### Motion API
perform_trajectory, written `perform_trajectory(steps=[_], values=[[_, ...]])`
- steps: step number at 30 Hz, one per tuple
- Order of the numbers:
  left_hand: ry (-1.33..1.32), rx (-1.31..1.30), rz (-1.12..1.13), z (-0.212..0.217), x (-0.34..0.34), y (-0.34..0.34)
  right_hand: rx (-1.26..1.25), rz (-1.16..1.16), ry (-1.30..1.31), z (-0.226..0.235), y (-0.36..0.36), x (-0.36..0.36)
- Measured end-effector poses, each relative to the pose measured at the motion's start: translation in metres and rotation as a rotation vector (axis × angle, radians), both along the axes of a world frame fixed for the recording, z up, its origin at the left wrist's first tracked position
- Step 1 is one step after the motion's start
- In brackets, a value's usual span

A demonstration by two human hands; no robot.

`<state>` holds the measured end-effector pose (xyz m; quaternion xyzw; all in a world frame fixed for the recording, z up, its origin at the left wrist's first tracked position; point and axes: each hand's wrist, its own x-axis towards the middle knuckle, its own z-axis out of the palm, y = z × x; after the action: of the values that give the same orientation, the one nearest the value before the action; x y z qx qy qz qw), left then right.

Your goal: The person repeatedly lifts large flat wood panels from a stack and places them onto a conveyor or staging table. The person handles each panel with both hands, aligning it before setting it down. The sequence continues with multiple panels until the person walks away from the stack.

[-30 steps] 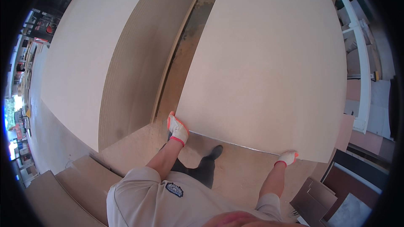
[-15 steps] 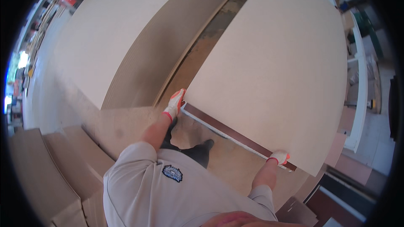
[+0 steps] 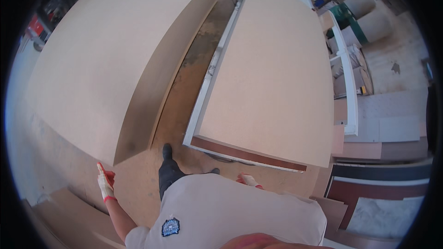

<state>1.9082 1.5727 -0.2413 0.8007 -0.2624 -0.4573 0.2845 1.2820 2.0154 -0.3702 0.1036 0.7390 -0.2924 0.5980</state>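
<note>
My left hand [image 3: 106,180], in a white glove with orange-red fingers, is stretched out with the fingers apart. It is just below the near corner of a tall stack of large beige boards [image 3: 106,64]. Whether the fingertips touch that corner I cannot tell. My right hand [image 3: 249,180], gloved the same way, hangs beside my body below the near edge of a large beige panel [image 3: 272,74]; its fingers look loosely spread and hold nothing. The panel lies on a white-edged table [image 3: 189,131], and a dark reddish-brown strip [image 3: 249,153] shows along its near end.
A narrow gap of brown floor [image 3: 177,97] runs between stack and table, with my foot [image 3: 167,151] at its near end. A white frame [image 3: 349,87] stands to the right, with rolls [image 3: 376,25] behind it. More boards [image 3: 69,216] lie at lower left and dark panels [image 3: 378,175] at lower right.
Both hands have left the panel on the table. My left hand has moved left to the stack's corner, my right hand back toward my body. My view has turned and shifted.
</note>
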Motion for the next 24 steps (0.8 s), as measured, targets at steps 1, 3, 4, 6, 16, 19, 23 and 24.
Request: perform_trajectory(steps=[1, 3, 4, 6, 16, 19, 23, 24], values=[[-0.009, 0.042, -0.112, 0.001, -0.004, -0.010, 0.039, 0.338, 0.009, 0.000, -0.030, 0.025], [0.115, 0.011, -0.033, 0.000, -0.026, -0.014, -0.164, 0.990, 0.205, 0.011, -0.100, 0.054], [0.131, 0.018, 0.055, 0.001, -0.038, -0.015, -0.179, 1.166, 0.273, 0.021, -0.136, 0.062], [0.047, -0.037, 0.120, 0.009, -0.055, -0.011, -0.164, 1.274, 0.318, 0.048, -0.208, 0.070], [0.183, 0.130, 0.039, 0.051, -0.068, -0.012, -0.601, 0.776, -0.464, 0.144, -0.438, 0.230], [0.300, 0.157, -0.027, 0.048, -0.078, 0.000, -0.461, 0.730, -0.804, 0.152, -0.468, 0.299], [0.487, 0.159, -0.151, 0.042, -0.092, 0.010, -0.324, 0.201, -1.249, 0.157, -0.478, 0.346], [0.466, 0.170, -0.169, 0.040, -0.093, 0.010, -0.352, 0.132, -1.169, 0.157, -0.477, 0.350]])
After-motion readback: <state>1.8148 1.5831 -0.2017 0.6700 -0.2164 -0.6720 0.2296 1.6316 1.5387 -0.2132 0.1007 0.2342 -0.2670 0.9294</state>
